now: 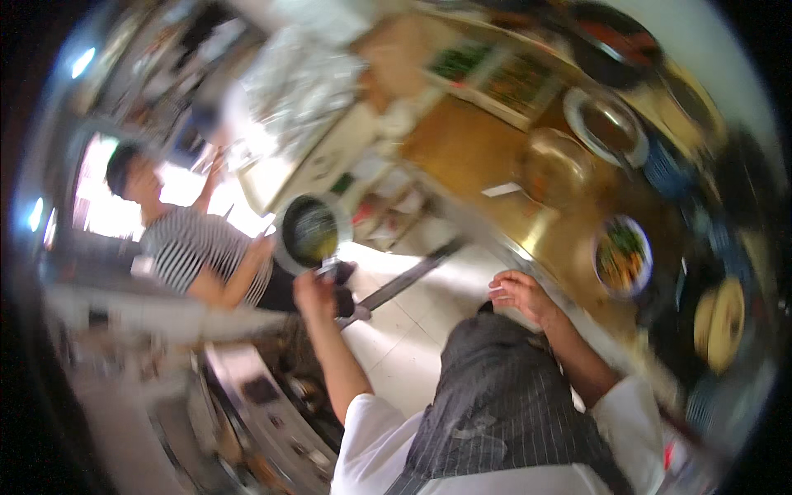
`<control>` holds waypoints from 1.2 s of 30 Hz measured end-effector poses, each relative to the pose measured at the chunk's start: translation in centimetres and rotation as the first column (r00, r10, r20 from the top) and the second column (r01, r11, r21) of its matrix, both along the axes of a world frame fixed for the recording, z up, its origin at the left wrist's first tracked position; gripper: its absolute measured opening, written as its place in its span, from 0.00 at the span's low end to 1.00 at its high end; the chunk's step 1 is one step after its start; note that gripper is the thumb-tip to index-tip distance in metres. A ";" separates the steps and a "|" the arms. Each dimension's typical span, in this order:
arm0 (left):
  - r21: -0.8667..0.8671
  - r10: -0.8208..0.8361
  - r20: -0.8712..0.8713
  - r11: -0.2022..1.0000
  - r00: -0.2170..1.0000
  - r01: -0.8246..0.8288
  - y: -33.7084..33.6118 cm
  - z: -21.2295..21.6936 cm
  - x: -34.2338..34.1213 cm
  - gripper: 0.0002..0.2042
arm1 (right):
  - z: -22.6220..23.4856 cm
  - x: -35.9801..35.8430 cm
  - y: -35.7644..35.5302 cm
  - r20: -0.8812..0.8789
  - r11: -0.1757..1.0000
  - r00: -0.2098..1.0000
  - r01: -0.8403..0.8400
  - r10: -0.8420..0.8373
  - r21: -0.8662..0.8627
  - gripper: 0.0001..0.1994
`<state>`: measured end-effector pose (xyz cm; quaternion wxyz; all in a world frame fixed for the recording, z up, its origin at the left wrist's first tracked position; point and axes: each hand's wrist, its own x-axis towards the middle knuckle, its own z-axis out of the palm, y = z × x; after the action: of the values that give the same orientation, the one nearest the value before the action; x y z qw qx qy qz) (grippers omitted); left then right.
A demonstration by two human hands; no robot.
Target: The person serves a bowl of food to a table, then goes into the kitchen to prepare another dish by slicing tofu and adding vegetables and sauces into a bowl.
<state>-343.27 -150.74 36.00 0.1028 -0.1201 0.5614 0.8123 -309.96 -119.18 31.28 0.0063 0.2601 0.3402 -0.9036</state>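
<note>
My left hand (313, 295) is closed round the handle of a round metal saucepan (283, 243), held out ahead of me over the floor. The pan has a pale rim and a dark inside, with something yellowish at its bottom; blur hides what it is. My right hand (523, 299) hangs in the air by the edge of the wooden counter (445, 136), its fingers loosely bent and apart. A pale glint shows near its fingertips, too blurred to make out. Nearest to it on the counter is a clear bowl (554, 169).
A person in a striped top (194, 252) stands at the left, close to the pan. On the counter are a white-rimmed bowl of chopped vegetables (623, 257), another bowl (606, 128) and trays of greens (464, 62). A metal appliance (268, 417) stands at lower left.
</note>
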 end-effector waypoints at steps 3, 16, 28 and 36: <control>0.164 -0.080 -0.052 0.983 0.995 0.087 -9.6 -1.3 -6.2 0.13 | -4.2 6.0 -0.4 0.201 0.959 0.942 0.281 -0.268 -0.042 0.12; 0.074 0.051 -0.062 0.996 0.997 -0.046 -7.5 4.0 -7.5 0.06 | -7.7 16.3 8.9 -0.217 0.396 0.376 0.917 -0.901 -0.055 0.28; -0.251 -0.062 -0.364 0.967 0.929 -0.034 3.6 4.7 -0.3 0.05 | -6.4 17.2 10.3 -0.056 0.297 0.299 0.954 -0.953 0.039 0.27; -0.162 -0.765 -0.081 0.642 0.639 0.749 19.7 -11.7 13.0 0.04 | 0.7 23.4 2.8 -0.145 0.133 0.144 0.987 -0.979 0.088 0.28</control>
<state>-330.30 -131.02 24.32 0.3864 0.1788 0.6108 0.6676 -286.54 -116.39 32.00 -0.6158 0.3949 0.1594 -0.6630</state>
